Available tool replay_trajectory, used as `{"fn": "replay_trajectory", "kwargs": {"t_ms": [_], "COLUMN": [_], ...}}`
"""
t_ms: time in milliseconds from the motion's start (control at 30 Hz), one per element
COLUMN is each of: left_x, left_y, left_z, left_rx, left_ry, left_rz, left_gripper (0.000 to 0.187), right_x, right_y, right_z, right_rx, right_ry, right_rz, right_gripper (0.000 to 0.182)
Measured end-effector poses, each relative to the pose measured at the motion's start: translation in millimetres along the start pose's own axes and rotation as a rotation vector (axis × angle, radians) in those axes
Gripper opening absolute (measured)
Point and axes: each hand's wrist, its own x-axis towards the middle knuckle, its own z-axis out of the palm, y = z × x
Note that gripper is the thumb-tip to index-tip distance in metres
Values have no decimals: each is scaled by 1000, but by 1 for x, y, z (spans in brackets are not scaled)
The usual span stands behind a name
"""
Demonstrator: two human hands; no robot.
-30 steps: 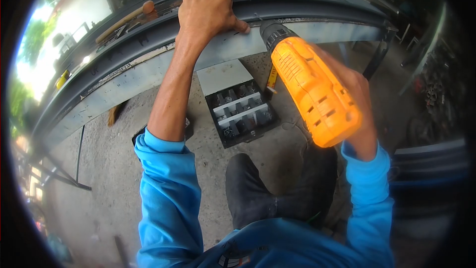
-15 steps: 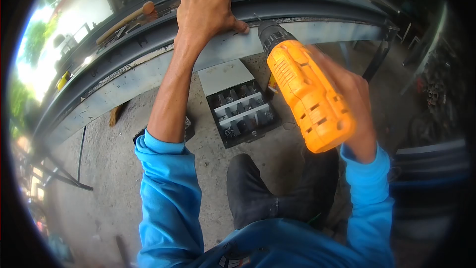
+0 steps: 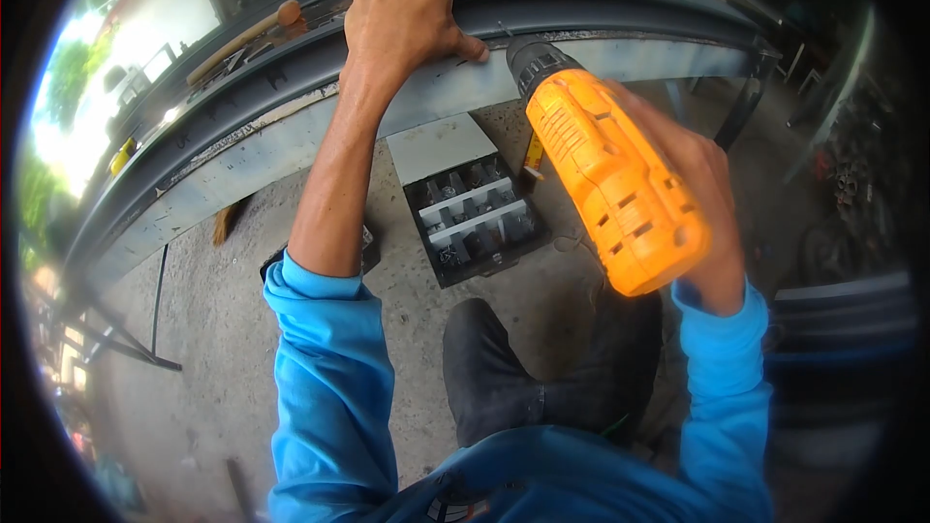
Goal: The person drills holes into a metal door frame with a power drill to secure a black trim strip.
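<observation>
An orange cordless drill (image 3: 615,184) with a black chuck is held in my right hand (image 3: 693,169), whose fingers are mostly behind the drill body. The drill's bit points up at the face of a dark metal beam (image 3: 620,16). My left hand (image 3: 402,24) is wrapped over the top of this beam, left of the bit, its thumb along the near side. Below the dark beam runs a pale grey metal bar (image 3: 620,60). Whether the bit tip touches the metal is hard to tell.
An open compartment case (image 3: 475,213) with small hardware lies on the concrete floor (image 3: 213,320). A wooden-handled hammer (image 3: 242,44) rests on the bench at the left. A yellow object (image 3: 533,152) is beside the case, and a brush (image 3: 223,223) shows under the bar.
The drill and my right hand have shifted slightly to the right. My left hand has stayed in place on the beam.
</observation>
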Motion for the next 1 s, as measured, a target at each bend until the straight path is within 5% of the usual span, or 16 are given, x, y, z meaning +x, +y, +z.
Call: {"fn": "replay_trajectory", "kwargs": {"t_ms": [1000], "left_x": [2], "left_y": [-1], "left_z": [0], "left_rx": [3], "left_ry": [-33], "left_rz": [8], "left_gripper": [68], "right_x": [-10], "right_y": [22], "right_z": [12], "right_rx": [168], "right_ry": [47], "right_rz": [-5], "right_gripper": [71]}}
